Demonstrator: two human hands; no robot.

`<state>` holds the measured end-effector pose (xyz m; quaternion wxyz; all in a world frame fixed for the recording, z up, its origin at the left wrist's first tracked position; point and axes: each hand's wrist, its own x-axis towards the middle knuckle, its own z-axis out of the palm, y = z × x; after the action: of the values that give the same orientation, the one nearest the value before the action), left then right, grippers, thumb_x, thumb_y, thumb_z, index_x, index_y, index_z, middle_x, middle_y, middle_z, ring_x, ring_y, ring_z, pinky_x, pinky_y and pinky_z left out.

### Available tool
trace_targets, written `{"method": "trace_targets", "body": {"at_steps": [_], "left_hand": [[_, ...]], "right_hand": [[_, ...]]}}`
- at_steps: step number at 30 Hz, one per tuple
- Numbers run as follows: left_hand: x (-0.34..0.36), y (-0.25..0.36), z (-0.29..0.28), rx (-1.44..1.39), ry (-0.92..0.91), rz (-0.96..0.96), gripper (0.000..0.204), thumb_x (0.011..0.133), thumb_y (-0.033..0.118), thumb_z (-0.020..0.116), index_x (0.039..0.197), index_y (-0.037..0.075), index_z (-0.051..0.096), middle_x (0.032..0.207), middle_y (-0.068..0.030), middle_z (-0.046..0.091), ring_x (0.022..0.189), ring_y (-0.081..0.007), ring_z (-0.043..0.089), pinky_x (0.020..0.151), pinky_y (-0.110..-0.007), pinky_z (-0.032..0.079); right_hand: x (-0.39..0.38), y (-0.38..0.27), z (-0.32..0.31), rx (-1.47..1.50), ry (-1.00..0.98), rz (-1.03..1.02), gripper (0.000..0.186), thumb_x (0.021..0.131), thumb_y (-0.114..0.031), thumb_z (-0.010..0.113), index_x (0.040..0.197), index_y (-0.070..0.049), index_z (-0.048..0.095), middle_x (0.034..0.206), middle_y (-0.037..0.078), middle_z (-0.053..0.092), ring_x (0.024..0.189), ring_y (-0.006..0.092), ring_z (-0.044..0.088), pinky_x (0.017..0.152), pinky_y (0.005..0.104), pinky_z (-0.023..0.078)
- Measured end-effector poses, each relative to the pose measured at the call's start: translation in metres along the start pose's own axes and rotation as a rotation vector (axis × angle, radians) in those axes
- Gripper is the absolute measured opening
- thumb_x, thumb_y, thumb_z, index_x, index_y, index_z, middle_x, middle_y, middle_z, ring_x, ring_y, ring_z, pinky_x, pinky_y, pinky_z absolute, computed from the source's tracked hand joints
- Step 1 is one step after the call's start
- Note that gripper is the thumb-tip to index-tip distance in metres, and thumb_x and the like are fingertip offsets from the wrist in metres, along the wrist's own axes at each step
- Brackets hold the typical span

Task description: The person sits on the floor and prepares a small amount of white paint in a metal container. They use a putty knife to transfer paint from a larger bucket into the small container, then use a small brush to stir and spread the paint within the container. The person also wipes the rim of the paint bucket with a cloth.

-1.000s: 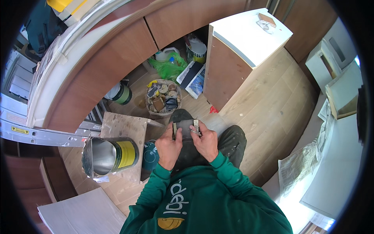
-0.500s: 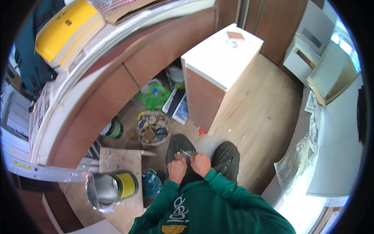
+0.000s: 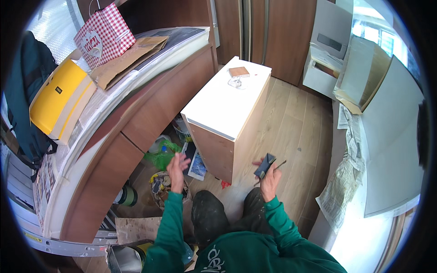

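Observation:
My left hand (image 3: 177, 167) is raised over the cluttered floor, fingers spread and empty, near the crumpled green bag (image 3: 166, 158). My right hand (image 3: 270, 181) is closed on a dark flat rectangular block (image 3: 265, 165), with thumb and fingers round it; a thin dark tool (image 3: 282, 164) sticks out beside the block. Just ahead stands a cabinet with a white top (image 3: 221, 108) and brown side, a small wooden square (image 3: 238, 71) lying on it. Below my left hand is a tub of mixed small items (image 3: 163, 185), partly hidden by my arm.
A curved brown counter front (image 3: 100, 175) runs along the left, bearing a yellow case (image 3: 61, 98), a backpack and cardboard. A metal ladder (image 3: 54, 243), board (image 3: 134, 225) and open can (image 3: 125, 258) are low at left. Newspaper (image 3: 341, 195) lines the right edge; wood floor (image 3: 291, 123) shows between.
The view has tilted up toward the cabinet and counter. My hands, earlier together over my knees, have moved apart; my left hand has let go and my right holds the dark block.

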<state>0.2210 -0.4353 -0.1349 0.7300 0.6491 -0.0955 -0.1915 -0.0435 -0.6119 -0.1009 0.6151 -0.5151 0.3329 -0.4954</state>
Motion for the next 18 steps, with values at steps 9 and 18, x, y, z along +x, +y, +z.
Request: {"method": "trace_targets", "body": {"at_steps": [9,18], "left_hand": [[0.114,-0.033,0.068,-0.292,-0.085,-0.018,0.064,0.107,0.046,0.049,0.143,-0.007,0.052,0.141,-0.0170,0.059,0.129,-0.0267,0.057,0.108,-0.037,0.042],[0.130,-0.067,0.092,-0.291,0.094,-0.056,0.050,0.108,0.041,0.042,0.124,0.000,0.065,0.117,-0.0094,0.067,0.105,-0.0218,0.061,0.093,-0.033,0.046]], "right_hand": [[0.058,-0.078,0.107,-0.121,0.026,-0.539,0.040,0.114,-0.027,0.037,0.111,0.002,0.063,0.100,0.008,0.072,0.074,0.0072,0.055,0.068,0.0245,0.048],[0.192,-0.077,0.081,-0.202,0.072,-0.667,0.049,0.115,-0.027,0.030,0.105,0.004,0.067,0.090,0.011,0.073,0.072,0.0111,0.060,0.069,0.0292,0.051]]}}
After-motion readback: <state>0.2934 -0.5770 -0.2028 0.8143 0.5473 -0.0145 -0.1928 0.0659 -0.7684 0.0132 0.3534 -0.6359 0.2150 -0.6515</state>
